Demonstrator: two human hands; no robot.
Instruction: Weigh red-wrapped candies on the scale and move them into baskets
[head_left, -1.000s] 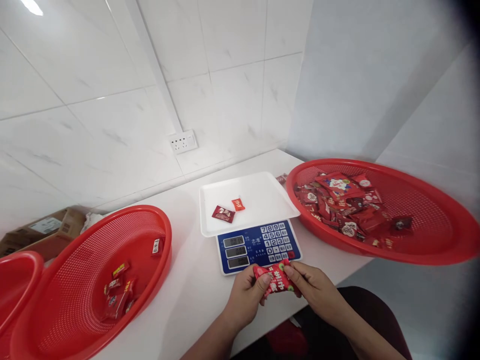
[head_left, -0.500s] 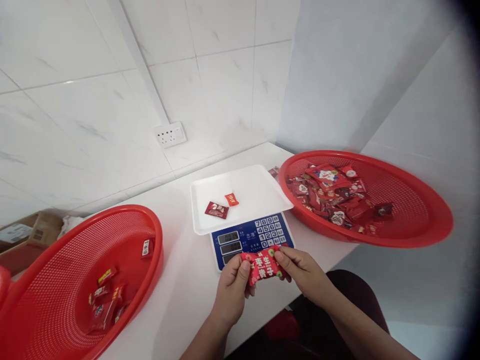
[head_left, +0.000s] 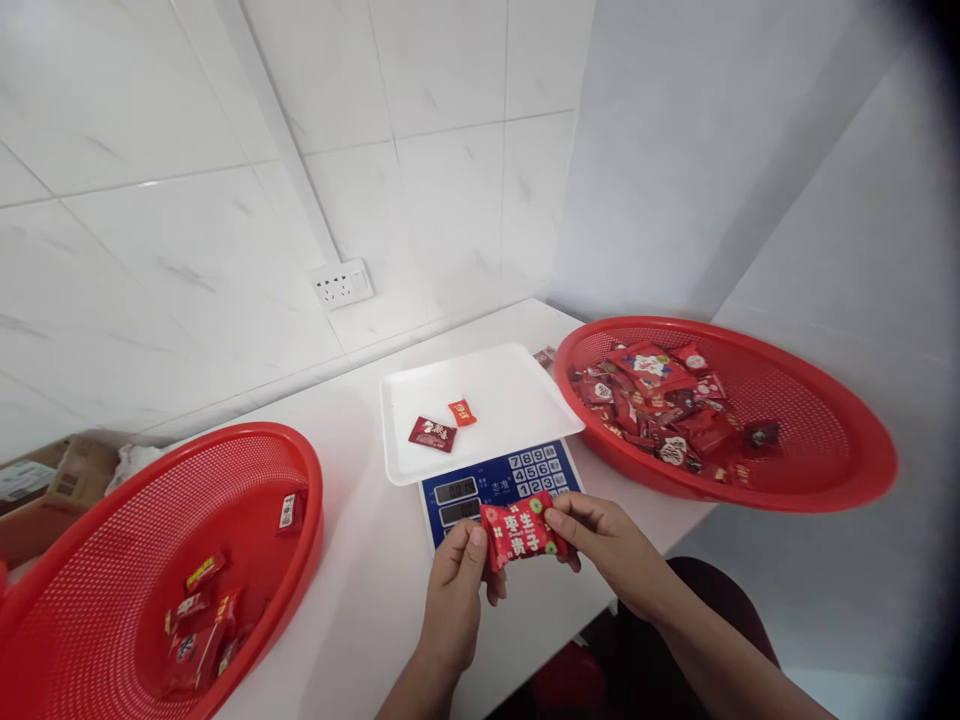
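Note:
Both hands hold one red snack packet (head_left: 523, 530) with white characters, level in front of the scale. My left hand (head_left: 456, 590) pinches its left end between thumb and fingers. At the other end, my right hand (head_left: 600, 540) grips the packet's right edge the same way. Behind it stands a blue digital scale (head_left: 540, 468) whose display is partly covered by the packet and my left fingers. The scale's white tray (head_left: 510, 385) carries a dark red packet (head_left: 433, 434) and a smaller orange-red packet (head_left: 462, 412).
A red perforated basket (head_left: 825, 430) on the right holds many wrapped snacks. Another red basket (head_left: 97, 570) on the left contains several packets. Cardboard boxes (head_left: 82, 470) lie at the far left, and a wall socket (head_left: 341, 284) is above the white table (head_left: 352, 600).
The view has tilted slightly, so the scene sits a little lower. The packet stays between both hands, with its printed face turned more fully to me.

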